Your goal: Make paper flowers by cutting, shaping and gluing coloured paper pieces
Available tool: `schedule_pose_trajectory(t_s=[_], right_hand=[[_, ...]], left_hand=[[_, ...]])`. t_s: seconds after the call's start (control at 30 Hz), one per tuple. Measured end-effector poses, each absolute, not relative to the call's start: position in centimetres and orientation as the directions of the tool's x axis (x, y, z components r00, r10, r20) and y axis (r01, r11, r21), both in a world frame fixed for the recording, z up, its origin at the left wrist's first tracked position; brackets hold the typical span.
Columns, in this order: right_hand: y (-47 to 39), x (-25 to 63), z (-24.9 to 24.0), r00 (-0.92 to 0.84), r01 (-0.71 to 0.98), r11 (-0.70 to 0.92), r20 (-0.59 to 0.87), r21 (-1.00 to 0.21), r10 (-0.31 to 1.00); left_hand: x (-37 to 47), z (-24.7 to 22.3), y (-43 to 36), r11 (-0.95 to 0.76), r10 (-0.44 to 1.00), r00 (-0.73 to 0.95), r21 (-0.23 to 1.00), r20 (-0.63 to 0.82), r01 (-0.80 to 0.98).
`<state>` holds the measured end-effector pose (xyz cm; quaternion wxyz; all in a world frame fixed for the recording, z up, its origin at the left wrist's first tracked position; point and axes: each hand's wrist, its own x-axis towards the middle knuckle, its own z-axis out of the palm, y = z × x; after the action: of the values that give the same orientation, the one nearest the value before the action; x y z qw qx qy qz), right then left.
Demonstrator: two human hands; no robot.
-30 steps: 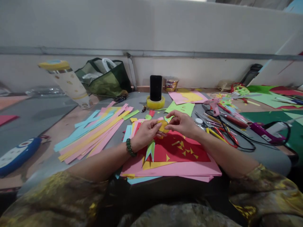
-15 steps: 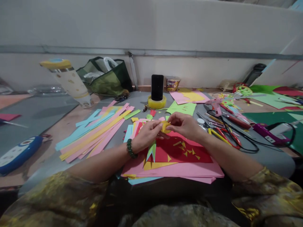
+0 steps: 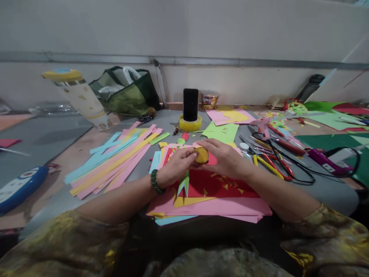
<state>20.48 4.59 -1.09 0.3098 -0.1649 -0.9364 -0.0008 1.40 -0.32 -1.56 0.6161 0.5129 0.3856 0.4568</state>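
A small round yellow paper disc (image 3: 202,155) is held up over the red paper sheet (image 3: 221,190), its flat face turned toward me. My left hand (image 3: 180,163), with a green bead bracelet at the wrist, pinches the disc's left edge between thumb and fingers. Curved round the disc from the right is my right hand (image 3: 227,158), its fingers over the top and its thumb low; exact contact is partly hidden. Below my left hand hangs a green forked paper strip (image 3: 183,185). Small yellow paper triangles (image 3: 225,187) lie scattered on the red sheet.
Coloured paper strips (image 3: 115,165) fan out at left, near a tilted bottle (image 3: 82,98). A phone (image 3: 190,104) stands in a yellow tape roll (image 3: 190,124). At right lie pliers (image 3: 271,165), a pink glue gun (image 3: 261,127) and a purple glue gun (image 3: 325,161) with black cords.
The yellow disc has turned so its round face shows more fully. My right hand's fingers have shifted from pinching its right edge to curving around it.
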Motion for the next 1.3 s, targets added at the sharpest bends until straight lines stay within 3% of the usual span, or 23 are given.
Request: schedule_pose_trajectory(t_s=[0.33,0.73,1.03,1.3], right_hand=[[4.54,20.45,-1.19,-0.763,0.355,0.934,0.568,-0.033,0.309],[4.6,20.54,-1.33,-0.762,0.345,0.936,0.562,-0.066,0.32],[4.77,20.45,-1.0,-0.764,0.216,0.96,0.582,-0.177,0.279],[4.68,20.55,-0.97,-0.757,0.242,0.96,0.591,-0.143,0.279]], left_hand=[[1.6,-1.67,-0.3,0.0,0.953,0.299,0.99,0.042,-0.138],[1.42,-1.33,-0.63,-0.14,0.945,0.307,0.988,0.114,0.062],[1.4,-1.08,-0.61,-0.016,0.937,0.345,0.995,0.048,-0.095],[1.6,-0.91,-0.69,0.013,0.934,0.355,0.991,0.035,-0.132]])
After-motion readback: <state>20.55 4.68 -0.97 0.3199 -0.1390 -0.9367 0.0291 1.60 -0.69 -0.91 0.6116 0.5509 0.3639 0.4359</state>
